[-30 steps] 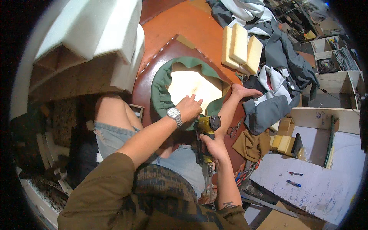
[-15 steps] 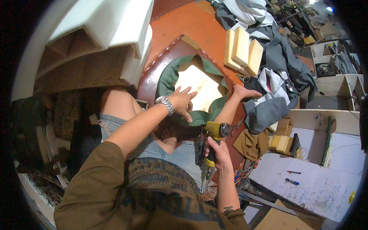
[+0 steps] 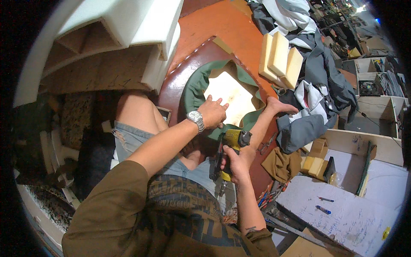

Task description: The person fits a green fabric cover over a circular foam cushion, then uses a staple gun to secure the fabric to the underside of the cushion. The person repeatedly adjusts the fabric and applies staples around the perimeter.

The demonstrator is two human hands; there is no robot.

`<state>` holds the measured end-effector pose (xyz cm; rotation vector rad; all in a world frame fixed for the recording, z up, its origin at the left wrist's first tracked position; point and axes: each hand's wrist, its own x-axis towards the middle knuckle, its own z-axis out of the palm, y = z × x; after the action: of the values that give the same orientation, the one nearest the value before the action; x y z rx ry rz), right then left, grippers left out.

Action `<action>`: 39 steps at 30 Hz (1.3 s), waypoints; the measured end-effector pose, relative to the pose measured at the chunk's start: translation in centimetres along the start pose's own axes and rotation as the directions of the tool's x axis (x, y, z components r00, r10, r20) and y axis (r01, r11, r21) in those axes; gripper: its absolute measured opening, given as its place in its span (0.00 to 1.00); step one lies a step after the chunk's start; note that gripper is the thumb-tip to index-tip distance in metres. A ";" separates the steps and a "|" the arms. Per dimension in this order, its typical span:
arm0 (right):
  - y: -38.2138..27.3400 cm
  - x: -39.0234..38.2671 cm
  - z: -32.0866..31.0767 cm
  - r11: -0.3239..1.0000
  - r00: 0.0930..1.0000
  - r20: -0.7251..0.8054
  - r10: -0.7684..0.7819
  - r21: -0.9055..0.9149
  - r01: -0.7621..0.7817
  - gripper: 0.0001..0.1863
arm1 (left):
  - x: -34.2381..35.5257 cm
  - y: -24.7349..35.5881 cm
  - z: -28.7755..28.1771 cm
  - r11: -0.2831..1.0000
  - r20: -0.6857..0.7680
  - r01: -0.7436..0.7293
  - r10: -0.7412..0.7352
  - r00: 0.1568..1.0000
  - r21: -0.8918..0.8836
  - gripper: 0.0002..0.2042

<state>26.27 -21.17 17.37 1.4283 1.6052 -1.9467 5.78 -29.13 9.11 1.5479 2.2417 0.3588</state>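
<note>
A round piece covered in green fabric (image 3: 195,93) lies bottom up in front of me, its loose edge standing in folds around a pale wooden board (image 3: 232,93). My left hand (image 3: 212,113), a watch on the wrist, rests on the near left part of the board and fabric edge. Its fingers are stretched out and apart. In my right hand (image 3: 238,165) is a black and yellow air staple gun (image 3: 233,138), gripped by its handle. The gun's head is close to the near edge of the green fabric, just right of my left hand. Its nose is hidden.
White padded furniture with a wooden frame (image 3: 102,70) stands at left. Yellow foam blocks (image 3: 278,53), grey and white cloth (image 3: 319,92), a brown cloth (image 3: 282,165) and scissors (image 3: 267,143) lie at right. Beyond are pens (image 3: 323,209) on a white board (image 3: 342,227).
My right hand has brought the staple gun up and left, closer to the fabric edge and my left hand. The whole view has shifted slightly, and my left hand stays on the board.
</note>
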 end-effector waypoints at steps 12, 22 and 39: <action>0.4 0.5 2.3 0.995 0.997 0.016 -0.076 -0.056 0.077 0.14 | 0.5 -0.3 0.4 0.999 -0.032 -0.011 0.012 0.999 0.050 0.18; -1.3 -0.6 -1.6 0.997 0.990 0.123 -0.076 0.029 0.073 0.13 | -0.3 -0.3 0.9 0.996 -0.033 0.041 -0.043 0.999 -0.075 0.13; -1.2 1.3 -14.6 0.852 0.968 -0.129 -0.217 -0.509 0.123 0.16 | 5.6 6.3 2.2 0.988 -0.143 0.155 -0.150 0.978 0.027 0.22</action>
<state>32.40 -7.87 18.30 1.3037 2.1835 -1.3436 10.30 -21.65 8.90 1.3964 2.4714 0.3941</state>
